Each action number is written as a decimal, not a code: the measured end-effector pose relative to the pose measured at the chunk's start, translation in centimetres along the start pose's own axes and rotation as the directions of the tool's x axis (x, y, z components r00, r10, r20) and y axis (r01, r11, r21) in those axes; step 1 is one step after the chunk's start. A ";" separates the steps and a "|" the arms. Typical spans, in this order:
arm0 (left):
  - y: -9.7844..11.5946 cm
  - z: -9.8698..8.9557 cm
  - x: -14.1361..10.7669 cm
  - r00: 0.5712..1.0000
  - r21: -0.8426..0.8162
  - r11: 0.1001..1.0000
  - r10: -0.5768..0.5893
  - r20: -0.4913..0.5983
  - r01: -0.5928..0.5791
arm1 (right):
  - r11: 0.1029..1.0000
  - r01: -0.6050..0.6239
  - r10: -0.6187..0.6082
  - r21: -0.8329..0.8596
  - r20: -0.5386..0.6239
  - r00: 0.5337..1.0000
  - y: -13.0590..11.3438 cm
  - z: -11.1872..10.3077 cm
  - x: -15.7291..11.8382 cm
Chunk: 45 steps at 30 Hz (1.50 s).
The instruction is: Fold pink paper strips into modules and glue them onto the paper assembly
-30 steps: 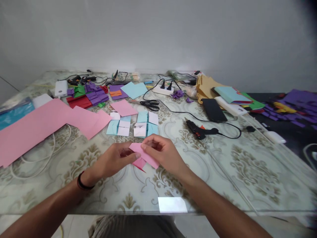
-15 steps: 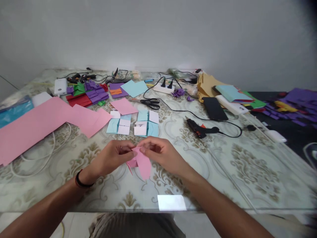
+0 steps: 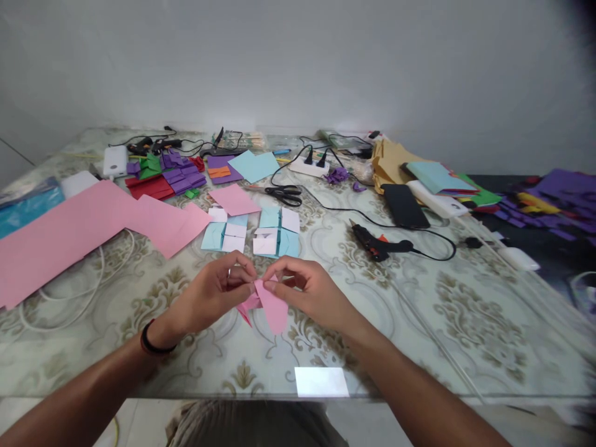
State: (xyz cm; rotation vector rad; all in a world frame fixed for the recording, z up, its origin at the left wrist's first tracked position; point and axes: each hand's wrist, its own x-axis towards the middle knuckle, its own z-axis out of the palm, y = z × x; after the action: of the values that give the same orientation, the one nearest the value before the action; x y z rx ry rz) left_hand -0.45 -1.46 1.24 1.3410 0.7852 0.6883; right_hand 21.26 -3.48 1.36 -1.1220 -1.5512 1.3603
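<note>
A folded piece of pink paper (image 3: 274, 310) is pinched between both hands above the near middle of the table. My left hand (image 3: 216, 295) grips its upper left part between thumb and fingers. The thumb and forefinger of my right hand (image 3: 307, 288) close on its top edge, with one flap hanging below them. Just beyond the hands lie two folded light-blue and white paper pieces, one on the left (image 3: 226, 233) and one on the right (image 3: 277, 233). A pink square (image 3: 234, 198) rests behind them.
Black scissors (image 3: 284, 195) lie beyond the folded pieces. A glue gun (image 3: 379, 242) with a black cord is at right, near a dark phone (image 3: 405, 206). Large pink sheets (image 3: 69, 233) cover the left side. A power strip (image 3: 310, 165) sits at the back.
The fingers of both hands have shifted slightly at the paper's top edge. The hanging pink flap has swung a little to the right.
</note>
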 end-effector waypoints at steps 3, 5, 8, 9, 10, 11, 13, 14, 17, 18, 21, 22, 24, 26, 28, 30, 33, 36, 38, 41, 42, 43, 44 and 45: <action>0.2 0.0 0.0 1.000 0.078 0.997 -0.016 -0.010 0.016 | 1.000 -0.002 0.002 -0.023 -0.014 1.000 0.1 0.0 0.0; 0.3 -0.1 0.0 0.999 0.152 0.988 -0.040 -0.009 0.041 | 0.999 -0.001 0.000 -0.034 -0.014 1.000 0.1 0.0 -0.1; 0.2 -0.2 0.0 0.997 0.254 0.964 -0.077 -0.013 0.077 | 0.999 0.006 -0.006 -0.042 -0.015 1.000 0.2 0.1 -0.1; 0.2 -0.2 0.0 0.997 0.286 0.955 -0.079 -0.020 0.081 | 0.999 0.009 -0.009 -0.046 -0.015 1.000 0.3 0.1 -0.1; 0.1 -0.2 0.0 0.997 0.311 0.947 -0.074 -0.030 0.080 | 0.999 0.008 -0.009 -0.050 -0.016 1.000 0.3 0.1 -0.1; 0.1 -0.2 0.0 0.997 0.331 0.941 -0.066 -0.042 0.076 | 0.999 0.002 -0.002 -0.053 -0.017 1.000 0.4 0.1 -0.1; 0.1 -0.2 0.0 0.997 0.352 0.934 -0.045 -0.062 0.064 | 0.998 -0.018 0.017 -0.052 -0.021 1.000 0.4 0.1 0.0; 0.1 -0.2 0.0 0.997 0.354 0.934 -0.036 -0.066 0.057 | 0.998 -0.029 0.028 -0.051 -0.022 0.999 0.4 0.2 0.0; 0.1 -0.2 0.1 0.997 0.354 0.934 -0.017 -0.071 0.041 | 0.998 -0.037 0.036 -0.052 -0.023 0.999 0.4 0.2 0.1; 0.1 -0.2 0.1 0.997 0.352 0.935 -0.018 -0.072 0.042 | 0.998 -0.032 0.030 -0.057 -0.024 0.999 0.4 0.2 0.1; 0.0 -0.2 0.1 0.996 0.337 0.939 -0.039 -0.077 0.062 | 0.997 -0.002 0.000 -0.078 -0.024 1.000 0.5 0.3 0.1; 0.1 -0.2 0.1 0.996 0.334 0.940 -0.044 -0.078 0.068 | 0.996 0.008 -0.010 -0.088 -0.021 1.000 0.5 0.3 0.1; 0.1 -0.2 0.0 0.996 0.339 0.938 -0.049 -0.078 0.073 | 0.994 0.026 -0.028 -0.106 -0.018 0.999 0.6 0.4 0.1; 0.1 -0.2 -0.1 0.996 0.354 0.932 -0.048 -0.077 0.072 | 0.993 0.032 -0.035 -0.112 -0.020 0.999 0.7 0.4 0.1; 0.1 -0.2 -0.1 0.996 0.371 0.926 -0.042 -0.073 0.066 | 0.993 0.044 -0.046 -0.109 -0.017 0.999 0.7 0.6 0.1; 0.1 -0.2 -0.2 0.997 0.385 0.921 -0.032 -0.067 0.055 | 0.992 0.066 -0.067 -0.108 -0.007 0.998 0.7 0.7 0.1; 0.1 -0.2 -0.2 0.998 0.377 0.925 -0.024 -0.050 0.042 | 0.992 0.078 -0.078 -0.102 0.003 0.997 0.7 0.7 0.1; 0.2 -0.4 -0.1 0.999 0.342 0.939 -0.019 -0.050 0.035 | 0.996 0.053 -0.053 -0.072 -0.004 0.999 0.6 0.4 0.2; 0.2 -0.5 0.1 0.997 0.283 0.958 -0.015 -0.076 0.036 | 0.998 0.050 -0.051 -0.043 -0.015 0.999 0.4 -0.1 0.1; 0.0 -0.9 0.4 0.988 0.138 0.990 -0.008 -0.157 0.030 | 0.995 0.101 -0.100 -0.014 0.030 0.995 -0.1 -1.0 -0.1; -0.1 -1.0 0.5 0.983 0.096 0.995 -0.010 -0.181 0.028 | 0.992 0.125 -0.123 -0.021 0.063 0.990 -0.3 -1.3 -0.1; -0.3 -1.1 0.6 0.981 0.061 0.998 -0.013 -0.196 0.026 | 0.989 0.146 -0.143 -0.033 0.093 0.985 -0.4 -1.5 -0.1; -0.5 -1.2 0.6 0.980 0.034 0.999 -0.017 -0.201 0.025 | 0.985 0.164 -0.157 -0.049 0.119 0.980 -0.4 -1.7 -0.2; -0.6 -1.2 0.6 0.980 0.015 1.000 -0.022 -0.197 0.026 | 0.983 0.174 -0.164 -0.064 0.140 0.976 -0.4 -1.7 -0.2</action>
State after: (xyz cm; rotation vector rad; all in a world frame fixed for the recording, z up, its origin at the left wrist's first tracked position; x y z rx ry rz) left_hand -1.10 -0.29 0.51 1.2903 0.9663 0.8051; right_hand 22.91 -3.10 1.97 -0.9347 -1.7670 1.2929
